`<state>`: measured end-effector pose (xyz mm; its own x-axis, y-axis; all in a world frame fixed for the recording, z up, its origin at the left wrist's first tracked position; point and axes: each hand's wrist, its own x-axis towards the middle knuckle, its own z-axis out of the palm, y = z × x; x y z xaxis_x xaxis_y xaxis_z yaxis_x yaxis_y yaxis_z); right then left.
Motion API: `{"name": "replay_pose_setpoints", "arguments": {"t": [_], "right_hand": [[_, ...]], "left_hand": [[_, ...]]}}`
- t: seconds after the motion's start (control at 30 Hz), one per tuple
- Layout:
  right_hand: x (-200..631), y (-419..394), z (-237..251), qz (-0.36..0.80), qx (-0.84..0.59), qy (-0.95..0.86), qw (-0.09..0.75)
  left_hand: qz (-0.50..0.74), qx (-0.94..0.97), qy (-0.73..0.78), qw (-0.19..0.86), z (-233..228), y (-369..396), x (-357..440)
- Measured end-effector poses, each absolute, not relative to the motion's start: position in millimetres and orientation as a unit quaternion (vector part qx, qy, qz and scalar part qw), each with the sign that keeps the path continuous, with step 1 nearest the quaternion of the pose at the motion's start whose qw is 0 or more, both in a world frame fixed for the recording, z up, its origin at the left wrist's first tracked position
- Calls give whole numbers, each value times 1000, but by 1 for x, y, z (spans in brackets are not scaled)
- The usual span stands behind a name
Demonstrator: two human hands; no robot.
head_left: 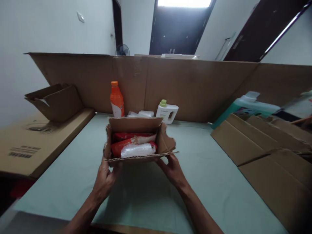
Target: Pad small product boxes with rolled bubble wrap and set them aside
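Observation:
An open cardboard box [165,139] is held in front of me, its mouth tipped toward me. My left hand [105,177] grips its lower left corner, and my right hand [173,170] grips the lower right, thumbs against the near side. Inside lie red packets [119,147], partly hidden, and a clear plastic-wrapped pack [138,150] nearest me. Just behind the box, some clear plastic packs [146,113] show over its rim. An orange bottle [117,100] and a white jug with a green cap [167,112] stand behind it too.
A pale green cloth [207,182] covers the table. Tall cardboard [190,87] walls off the back. On the left, a small open carton [62,104] rests on a flat carton [31,146]. Cardboard flaps [246,139] and a teal-filled jug [243,104] stand at right.

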<state>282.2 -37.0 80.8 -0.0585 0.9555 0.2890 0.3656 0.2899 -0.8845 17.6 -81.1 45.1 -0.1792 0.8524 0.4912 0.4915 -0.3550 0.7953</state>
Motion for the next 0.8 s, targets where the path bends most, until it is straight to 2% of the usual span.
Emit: {"name": "replay_pose_setpoints", "arguments": {"t": [0.1,0.27,0.57,0.8], "right_hand": [[308,-44,79,307,-524,-637,475],[339,-66,60,295,-556,-624,464],[340,-63,36,299,-550,-645,438],[348,-79,23,308,-609,-604,411]], "left_hand": [[545,628,512,215,50,-81,46],[530,604,513,302,33,-99,75],[476,623,552,283,4,-116,39],[391,693,551,252,15,-88,-10]]}}
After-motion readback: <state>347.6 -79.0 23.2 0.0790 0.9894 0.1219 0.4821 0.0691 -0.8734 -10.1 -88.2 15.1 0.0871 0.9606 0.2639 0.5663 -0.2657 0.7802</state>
